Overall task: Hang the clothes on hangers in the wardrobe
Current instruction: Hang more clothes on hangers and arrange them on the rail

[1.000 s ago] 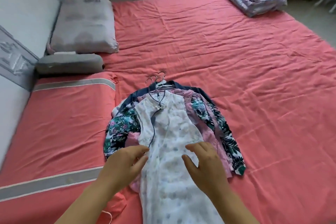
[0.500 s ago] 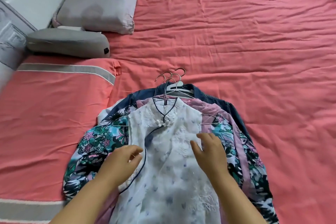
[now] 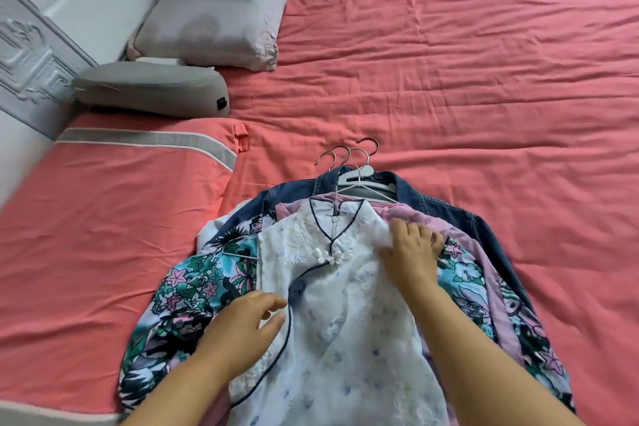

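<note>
A stack of four garments is laid on the coral bedsheet (image 3: 449,79): a white dress (image 3: 345,339) on top, then a pink garment (image 3: 435,223), a floral shirt (image 3: 193,287) and a denim jacket (image 3: 446,209). Four hanger hooks (image 3: 349,157) are seen fanned above the collars. The dress's side edge is touched by the left hand (image 3: 242,328), fingers loosely curled; its shoulder is pressed by the right hand (image 3: 411,252), fingers relaxed. No writing can be read. Two pillows (image 3: 214,10) are set near the headboard (image 3: 31,62).

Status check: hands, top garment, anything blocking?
Left hand open on white lace dress. Right hand at its shoulder, grip unclear. Stack on hangers, metal hooks free.
</note>
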`<state>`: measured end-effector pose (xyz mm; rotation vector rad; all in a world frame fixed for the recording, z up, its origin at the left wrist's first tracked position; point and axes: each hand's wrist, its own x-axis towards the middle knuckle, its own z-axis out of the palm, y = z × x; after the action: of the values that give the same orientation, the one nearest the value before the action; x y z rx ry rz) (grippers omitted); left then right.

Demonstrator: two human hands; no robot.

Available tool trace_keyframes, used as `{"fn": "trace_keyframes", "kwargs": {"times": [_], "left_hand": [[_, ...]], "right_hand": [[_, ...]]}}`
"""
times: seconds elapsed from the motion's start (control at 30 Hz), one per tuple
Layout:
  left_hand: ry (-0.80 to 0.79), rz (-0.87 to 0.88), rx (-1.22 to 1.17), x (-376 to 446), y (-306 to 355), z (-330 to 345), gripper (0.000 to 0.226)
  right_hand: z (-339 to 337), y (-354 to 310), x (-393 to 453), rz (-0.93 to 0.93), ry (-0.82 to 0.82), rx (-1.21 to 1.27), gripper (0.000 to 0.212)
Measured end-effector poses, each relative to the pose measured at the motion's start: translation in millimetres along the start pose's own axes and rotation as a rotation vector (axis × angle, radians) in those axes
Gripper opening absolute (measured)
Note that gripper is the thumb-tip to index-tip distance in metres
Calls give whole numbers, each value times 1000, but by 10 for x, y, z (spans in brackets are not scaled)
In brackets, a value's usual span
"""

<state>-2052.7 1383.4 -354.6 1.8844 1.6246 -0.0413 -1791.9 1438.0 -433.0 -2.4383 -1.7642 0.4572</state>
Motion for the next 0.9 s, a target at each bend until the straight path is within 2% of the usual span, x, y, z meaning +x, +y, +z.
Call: {"fn": "trace_keyframes", "kwargs": {"times": [0.1, 0.17, 0.23, 0.3, 0.33, 0.4, 0.57, 0.7, 0.8, 0.9], "left_hand": [[5, 27, -9, -71, 23, -67, 25], [33, 51, -24, -113, 49, -149, 26], [83, 93, -25, -165, 108, -257, 33], [167, 148, -37, -223, 211, -392, 56], [217, 174, -54, -256, 278, -463, 67], [321, 256, -67, -332, 406, -615, 75], [450, 462, 13, -599, 667, -965, 74], [329, 610, -72, -994, 904, -1266, 76], [245, 806, -157, -1421, 1037, -1537, 57], [252, 1064, -245, -1875, 1138, -1761, 41]], "right_hand": [[-63, -6, -110, 5, 6, 45, 32], [-196, -8, -249, 29, 76, 195, 18], [-397, -25, -446, 47, 153, 362, 27], [-635, -50, -692, 35, 203, 487, 45], [-759, -65, -828, 17, 220, 533, 47], [-1006, -85, -1122, -9, 245, 598, 50], [-1509, -108, -1876, -35, 389, 691, 53], [-1972, -235, -2540, -4, 503, 689, 41], [-2353, -369, -3197, 40, 585, 657, 42], [-2642, -560, -3924, 53, 687, 648, 58]]}}
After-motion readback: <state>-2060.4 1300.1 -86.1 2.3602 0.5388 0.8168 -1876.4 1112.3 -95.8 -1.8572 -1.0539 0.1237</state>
